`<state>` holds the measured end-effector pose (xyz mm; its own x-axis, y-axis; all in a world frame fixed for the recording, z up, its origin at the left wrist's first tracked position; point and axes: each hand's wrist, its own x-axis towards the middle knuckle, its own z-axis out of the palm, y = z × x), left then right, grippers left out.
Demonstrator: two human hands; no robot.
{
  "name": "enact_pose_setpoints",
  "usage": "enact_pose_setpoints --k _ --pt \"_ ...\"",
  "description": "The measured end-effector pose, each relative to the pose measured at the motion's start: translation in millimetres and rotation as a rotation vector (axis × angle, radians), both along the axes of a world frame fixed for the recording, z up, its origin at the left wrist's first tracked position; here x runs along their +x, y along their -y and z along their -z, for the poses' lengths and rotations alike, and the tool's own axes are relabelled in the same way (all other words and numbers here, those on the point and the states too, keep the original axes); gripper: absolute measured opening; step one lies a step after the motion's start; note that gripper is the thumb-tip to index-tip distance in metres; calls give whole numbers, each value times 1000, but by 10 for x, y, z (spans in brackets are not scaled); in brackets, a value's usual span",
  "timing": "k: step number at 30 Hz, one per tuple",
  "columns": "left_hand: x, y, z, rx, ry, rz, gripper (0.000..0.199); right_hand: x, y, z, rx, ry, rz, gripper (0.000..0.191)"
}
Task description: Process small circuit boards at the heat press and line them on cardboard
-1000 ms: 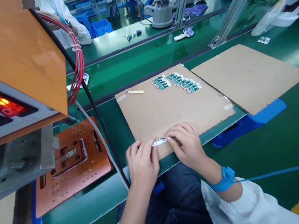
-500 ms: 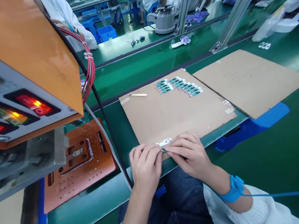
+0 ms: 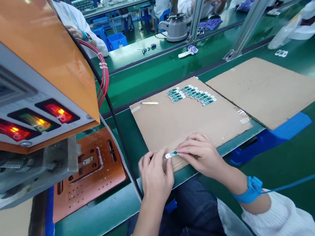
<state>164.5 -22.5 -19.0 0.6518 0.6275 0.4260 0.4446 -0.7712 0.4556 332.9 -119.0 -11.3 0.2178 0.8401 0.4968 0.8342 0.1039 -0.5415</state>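
Observation:
A small, narrow circuit board [image 3: 171,154], white at its left end and green toward the right, is pinched by its right end in my right hand [image 3: 201,154]. My left hand [image 3: 156,175] is beside the board's left end, fingers curled and a gap between thumb and forefinger. Whether a left fingertip touches the board is hard to see. Both hands are over the near edge of a cardboard sheet [image 3: 171,125]. Toward the far side of that sheet lie rows of similar green and white boards [image 3: 191,93].
At left stands an orange machine [image 3: 79,86] with lit switches, above a copper-coloured plate [image 3: 96,184] with holes. Cables [image 3: 117,140] hang between it and the cardboard. Tweezers [image 3: 149,103] lie on the sheet. A second cardboard sheet [image 3: 268,91] is at right. Co-workers sit across the bench.
The circuit board, mostly hidden by my fingers before, now shows its face between my hands. My left thumb and forefinger have parted from its end. The view has shifted slightly.

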Motion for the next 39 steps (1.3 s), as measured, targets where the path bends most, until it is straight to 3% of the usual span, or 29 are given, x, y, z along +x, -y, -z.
enact_pose_setpoints --k 9,23,39 --pt "-2 -10 14 4 18 14 27 -7 -18 80 -20 21 -9 13" --pt "2 -11 30 -8 10 7 25 -35 -29 84 48 65 -13 11" --pt "17 -16 -3 -63 -9 -1 19 -13 -26 107 15 57 -49 14"
